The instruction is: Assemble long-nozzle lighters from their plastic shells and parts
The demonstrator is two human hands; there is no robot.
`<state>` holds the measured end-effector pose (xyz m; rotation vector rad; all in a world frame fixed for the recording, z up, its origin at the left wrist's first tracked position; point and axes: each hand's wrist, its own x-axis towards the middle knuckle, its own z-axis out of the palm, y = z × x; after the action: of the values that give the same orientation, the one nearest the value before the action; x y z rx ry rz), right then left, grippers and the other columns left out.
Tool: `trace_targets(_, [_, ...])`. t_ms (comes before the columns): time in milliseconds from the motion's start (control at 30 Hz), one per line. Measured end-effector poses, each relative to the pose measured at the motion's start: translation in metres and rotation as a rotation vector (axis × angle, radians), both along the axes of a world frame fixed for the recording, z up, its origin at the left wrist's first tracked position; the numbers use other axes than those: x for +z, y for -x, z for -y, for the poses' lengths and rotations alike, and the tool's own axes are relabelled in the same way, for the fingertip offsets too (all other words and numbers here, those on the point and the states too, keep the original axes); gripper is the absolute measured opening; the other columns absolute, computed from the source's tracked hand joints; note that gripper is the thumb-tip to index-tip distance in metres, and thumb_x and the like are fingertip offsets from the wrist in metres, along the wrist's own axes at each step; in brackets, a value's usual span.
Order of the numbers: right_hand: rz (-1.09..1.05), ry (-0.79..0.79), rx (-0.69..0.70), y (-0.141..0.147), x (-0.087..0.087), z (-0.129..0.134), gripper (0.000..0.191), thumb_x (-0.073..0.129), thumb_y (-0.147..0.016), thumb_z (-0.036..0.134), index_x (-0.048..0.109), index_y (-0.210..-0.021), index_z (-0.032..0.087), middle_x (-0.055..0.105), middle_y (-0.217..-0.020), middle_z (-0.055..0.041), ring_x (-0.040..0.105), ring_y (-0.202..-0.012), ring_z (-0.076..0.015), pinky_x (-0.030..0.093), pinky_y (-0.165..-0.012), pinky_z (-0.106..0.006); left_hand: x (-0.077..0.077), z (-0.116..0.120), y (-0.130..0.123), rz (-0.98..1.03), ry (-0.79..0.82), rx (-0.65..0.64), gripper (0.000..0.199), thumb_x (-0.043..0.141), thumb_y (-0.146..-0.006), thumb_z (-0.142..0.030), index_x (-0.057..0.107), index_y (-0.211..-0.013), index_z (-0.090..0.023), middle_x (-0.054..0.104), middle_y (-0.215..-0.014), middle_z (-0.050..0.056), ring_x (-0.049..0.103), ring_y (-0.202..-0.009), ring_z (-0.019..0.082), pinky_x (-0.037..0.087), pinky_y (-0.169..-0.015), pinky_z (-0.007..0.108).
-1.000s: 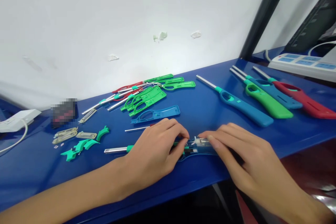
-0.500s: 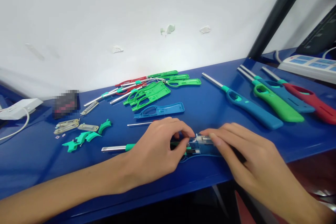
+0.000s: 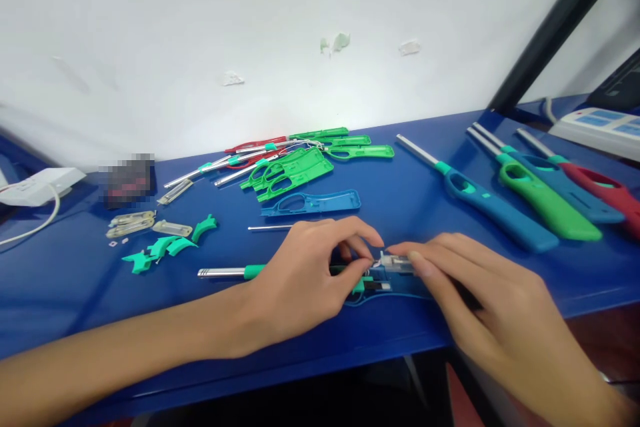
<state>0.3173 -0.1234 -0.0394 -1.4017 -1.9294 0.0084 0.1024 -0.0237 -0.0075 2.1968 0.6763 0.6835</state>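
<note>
A blue lighter shell [image 3: 410, 285] with a metal tube [image 3: 220, 273] and a green collar lies near the table's front edge, its inside showing. Over its middle is my left hand [image 3: 310, 270], thumb and forefinger brought together near a thin white wire; what they pinch is too small to make out. My right hand [image 3: 475, 287] grips a clear fuel tank [image 3: 399, 264] between thumb and fingers at the shell's handle part. A green trigger [image 3: 358, 287] and a dark igniter piece [image 3: 376, 285] sit in the shell below my left fingertips.
Behind lie an empty blue half shell [image 3: 325, 203], green half shells [image 3: 300, 170] and a screwdriver [image 3: 270, 228]. Loose green triggers [image 3: 175, 245] and clear tanks [image 3: 131, 221] are at left. Closed lighters [image 3: 500, 207] and a power strip [image 3: 600, 127] stand at right.
The view has shifted slightly. My left forefinger has lifted a little from the thumb's side of the shell, and more of the clear tank shows by my right fingers.
</note>
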Motion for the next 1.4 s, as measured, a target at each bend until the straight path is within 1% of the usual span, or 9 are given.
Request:
trace_targets(167, [0.013,-0.015,0.011,0.0008,0.0006,-0.0022,0.02,0.051,-0.111,0.023,0.069,-0.119,0.028,0.072,-0.101,0.0034,0.068,-0.093,-0.0114,0.051,-0.086,-0.024,-0.001,-0.0012,-0.0002,0.013,-0.003,0.004,0.023,0.067,-0.091,-0.006,0.073,-0.107,-0.021,0.078,-0.087,-0.006,0.071,-0.077,0.006,0.049,-0.069,0.015])
trace_targets(367, [0.067,-0.016,-0.008,0.0001,0.0009,-0.0007,0.02,0.051,-0.112,0.025,0.069,-0.118,0.027,0.07,-0.099,0.0025,0.068,-0.09,-0.0126,0.051,-0.083,-0.026,-0.001,-0.0004,-0.0001,0.02,-0.016,0.011,0.024,0.068,-0.091,-0.005,0.074,-0.107,-0.021,0.078,-0.085,-0.007,0.07,-0.075,0.005,0.049,-0.068,0.014])
trace_targets(467, [0.108,-0.03,-0.004,-0.001,0.0009,0.0007,0.022,0.05,-0.112,0.026,0.07,-0.12,0.026,0.07,-0.099,0.0012,0.068,-0.09,-0.013,0.052,-0.082,-0.026,-0.002,-0.0004,-0.0001,0.036,-0.014,0.013,0.028,0.069,-0.089,-0.002,0.073,-0.108,-0.021,0.079,-0.084,-0.007,0.07,-0.074,0.005,0.049,-0.068,0.013])
trace_targets(667, [0.165,-0.068,0.005,-0.0026,0.0004,0.0007,0.025,0.048,-0.113,0.023,0.07,-0.125,0.026,0.069,-0.099,-0.0007,0.068,-0.084,-0.0131,0.052,-0.074,-0.026,-0.004,-0.0008,-0.0003,0.061,0.0,0.02,0.032,0.069,-0.088,-0.001,0.073,-0.111,-0.023,0.081,-0.085,-0.009,0.071,-0.072,0.004,0.048,-0.067,0.013])
trace_targets(867, [0.192,-0.068,0.008,-0.0035,-0.0026,-0.0014,0.026,0.049,-0.111,0.02,0.068,-0.127,0.026,0.07,-0.103,-0.0028,0.069,-0.085,-0.0149,0.052,-0.071,-0.028,-0.0033,-0.0001,-0.0009,0.072,0.022,0.025,0.028,0.07,-0.089,-0.002,0.074,-0.11,-0.021,0.081,-0.084,-0.007,0.069,-0.069,0.004,0.048,-0.064,0.013])
trace_targets(1033, [0.217,-0.082,0.001,-0.0036,-0.0039,-0.0013,0.026,0.049,-0.111,0.019,0.067,-0.129,0.026,0.07,-0.103,-0.0043,0.068,-0.084,-0.0157,0.049,-0.066,-0.028,-0.0032,-0.0003,-0.0018,0.074,0.04,0.023,0.028,0.069,-0.088,-0.002,0.074,-0.109,-0.02,0.08,-0.082,-0.007,0.068,-0.067,0.006,0.046,-0.06,0.014])
trace_targets(1133, [0.221,-0.08,0.008,-0.0032,-0.0042,-0.0014,0.026,0.049,-0.111,0.018,0.067,-0.129,0.026,0.07,-0.103,-0.004,0.068,-0.084,-0.0152,0.05,-0.067,-0.028,-0.0032,-0.0002,-0.002,0.068,0.045,0.027,0.027,0.069,-0.088,-0.002,0.074,-0.107,-0.02,0.079,-0.081,-0.007,0.067,-0.066,0.005,0.046,-0.059,0.014])
trace_targets(1233, [0.189,-0.076,0.01,-0.0024,-0.0043,-0.0018,0.026,0.049,-0.111,0.018,0.068,-0.128,0.025,0.07,-0.102,-0.0034,0.068,-0.085,-0.0149,0.051,-0.07,-0.028,-0.0022,-0.0007,-0.0018,0.061,0.039,0.025,0.025,0.07,-0.089,-0.002,0.074,-0.106,-0.02,0.08,-0.082,-0.007,0.069,-0.069,0.006,0.046,-0.06,0.014])
trace_targets(1400, [0.143,-0.066,0.004,-0.0018,-0.0037,-0.0011,0.026,0.048,-0.111,0.021,0.068,-0.127,0.025,0.072,-0.103,-0.004,0.071,-0.089,-0.0167,0.055,-0.076,-0.029,0.0043,-0.0025,0.0004,-0.026,-0.049,0.01,0.017,0.072,-0.093,-0.006,0.078,-0.099,-0.02,0.081,-0.09,-0.005,0.069,-0.074,0.007,0.047,-0.066,0.018])
